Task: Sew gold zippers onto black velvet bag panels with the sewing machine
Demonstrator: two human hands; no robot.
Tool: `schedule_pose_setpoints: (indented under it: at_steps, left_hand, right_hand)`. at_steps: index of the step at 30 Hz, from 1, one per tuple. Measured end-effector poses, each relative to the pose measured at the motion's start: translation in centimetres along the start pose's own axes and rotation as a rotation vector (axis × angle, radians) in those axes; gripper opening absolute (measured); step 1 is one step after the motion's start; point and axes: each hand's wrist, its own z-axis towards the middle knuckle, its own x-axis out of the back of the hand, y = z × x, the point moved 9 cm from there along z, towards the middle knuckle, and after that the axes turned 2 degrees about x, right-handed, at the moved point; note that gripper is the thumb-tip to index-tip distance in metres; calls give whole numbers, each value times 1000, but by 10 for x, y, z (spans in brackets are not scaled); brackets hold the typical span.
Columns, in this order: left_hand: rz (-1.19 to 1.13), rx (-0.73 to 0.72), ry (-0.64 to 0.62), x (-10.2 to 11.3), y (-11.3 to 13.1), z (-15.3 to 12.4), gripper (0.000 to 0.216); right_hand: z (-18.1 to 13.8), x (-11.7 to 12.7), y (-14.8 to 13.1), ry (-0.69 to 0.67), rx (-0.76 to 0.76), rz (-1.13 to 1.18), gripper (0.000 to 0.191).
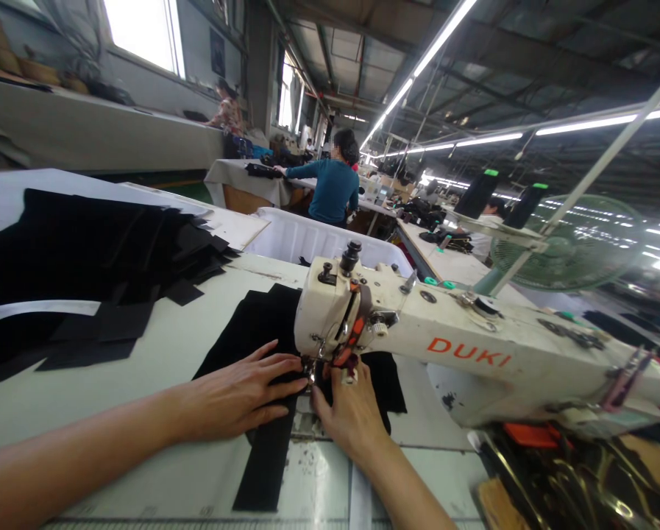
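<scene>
A white DUKI sewing machine [462,353] stands on the table with black fabric [263,324] lying under its needle. My left hand [241,394] rests flat on the fabric just left of the presser foot, fingers stretched out. My right hand [349,412] sits right below the needle, fingers pressed together on the fabric's edge. A narrow black strip [266,460] runs from the needle toward me.
A pile of cut black fabric pieces [87,265] covers the table's left side. A white bin [318,239] stands behind the machine. A green fan [572,243] is at the right. A person in a teal top [332,188] works at a table farther back.
</scene>
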Motion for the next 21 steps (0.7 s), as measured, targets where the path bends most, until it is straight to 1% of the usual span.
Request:
schedule_pose_setpoints:
  at_steps: [2, 5, 7, 9, 12, 15, 16, 18, 19, 21]
  left_hand:
    - [1, -3, 1, 0, 0, -1, 53]
    - [-21, -11, 43, 4, 1, -2, 53]
    - [-33, -13, 41, 5, 2, -2, 53]
    - [-44, -14, 31, 4, 2, -2, 52]
    - [-63, -24, 64, 7, 2, -2, 49]
    - [-57, -23, 64, 5, 2, -1, 47]
    - [-52, -22, 51, 4, 3, 0, 47]
    - [-43, -27, 33, 3, 5, 0, 48]
    - [-39, -34, 31, 3, 7, 1, 48]
    - [-34, -45, 35, 6, 10, 2, 48]
  right_hand:
    - [3, -2, -3, -14, 39, -20, 37]
    - [11, -4, -3, -39, 105, -60, 34]
    - [17, -8, -1, -54, 140, -75, 31]
    - [23, -12, 3, -63, 147, -83, 24]
    - [27, -15, 8, -57, 106, -102, 14]
    - [21, -7, 11, -40, 67, -107, 11]
    - [16, -1, 11, -34, 63, -103, 15]
    - [6, 10, 10, -26, 70, -90, 29]
    - [1, 16, 7, -14, 101, -81, 34]
    - [-8, 22, -4, 20, 211, -61, 30]
